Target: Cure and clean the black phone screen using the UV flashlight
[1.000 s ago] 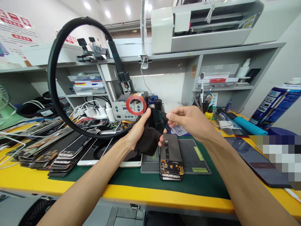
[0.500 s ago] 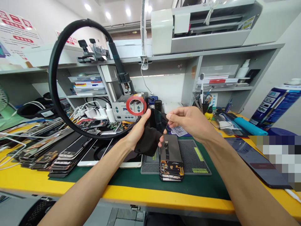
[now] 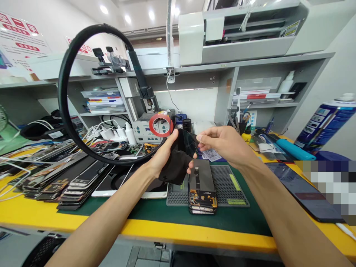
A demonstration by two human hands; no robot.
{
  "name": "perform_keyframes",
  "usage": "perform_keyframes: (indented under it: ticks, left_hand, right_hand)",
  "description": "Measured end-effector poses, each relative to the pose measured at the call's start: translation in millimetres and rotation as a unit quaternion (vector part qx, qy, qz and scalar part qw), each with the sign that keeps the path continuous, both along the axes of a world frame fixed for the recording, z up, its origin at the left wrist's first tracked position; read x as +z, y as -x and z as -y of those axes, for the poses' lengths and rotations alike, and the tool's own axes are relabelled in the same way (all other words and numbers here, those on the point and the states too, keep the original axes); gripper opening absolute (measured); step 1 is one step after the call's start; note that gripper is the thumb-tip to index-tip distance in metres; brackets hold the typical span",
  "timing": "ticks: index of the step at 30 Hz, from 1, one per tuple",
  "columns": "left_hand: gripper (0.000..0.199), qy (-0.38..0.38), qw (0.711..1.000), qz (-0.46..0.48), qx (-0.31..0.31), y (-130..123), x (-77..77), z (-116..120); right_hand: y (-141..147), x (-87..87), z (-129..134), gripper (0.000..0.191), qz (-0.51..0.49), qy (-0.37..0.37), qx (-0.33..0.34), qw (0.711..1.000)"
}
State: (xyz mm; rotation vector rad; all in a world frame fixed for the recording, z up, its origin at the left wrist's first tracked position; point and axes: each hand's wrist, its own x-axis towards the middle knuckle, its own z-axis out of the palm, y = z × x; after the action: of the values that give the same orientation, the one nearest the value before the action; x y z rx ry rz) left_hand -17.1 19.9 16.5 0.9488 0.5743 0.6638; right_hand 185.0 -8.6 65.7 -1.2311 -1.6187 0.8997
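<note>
The left hand (image 3: 164, 154) has its grip closed around a dark glossy panel (image 3: 175, 168), thumb along the upper left edge and fingertips showing at the right edge, so the panel lies inside that grip, tilted and raised above the counter (image 3: 200, 237). The right hand (image 3: 224, 142) has its grip pinched shut, thumb against forefinger, on the tip of a thin see-through dark sheet (image 3: 191, 142) at the panel's upper right; the panel's main body is to the left of that pinch and lower. Whether the sheet is joined to the panel, I cannot tell. Just below the hands, a stack of phone screens (image 3: 205, 180) with an orange flex part on top lies on a grey perforated mat (image 3: 226, 185), which rests on a green mat (image 3: 239, 218). White-edged tablets (image 3: 111, 181) lie to the left, beside piled screens (image 3: 83, 181). A red tape roll (image 3: 152, 126) stands behind the left hand, and a large dark phone (image 3: 302, 191) lies well to the right
</note>
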Motion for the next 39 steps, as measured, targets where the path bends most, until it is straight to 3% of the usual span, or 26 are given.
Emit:
perform_keyframes:
  ticks: [39]
  left_hand:
    - [0.08,0.009,0.999,0.002,-0.032,1.6,-1.1,-3.4]
  right_hand:
    - [-2.1,-6.8,-7.2,0.019,-0.03,0.011,0.022,0.999]
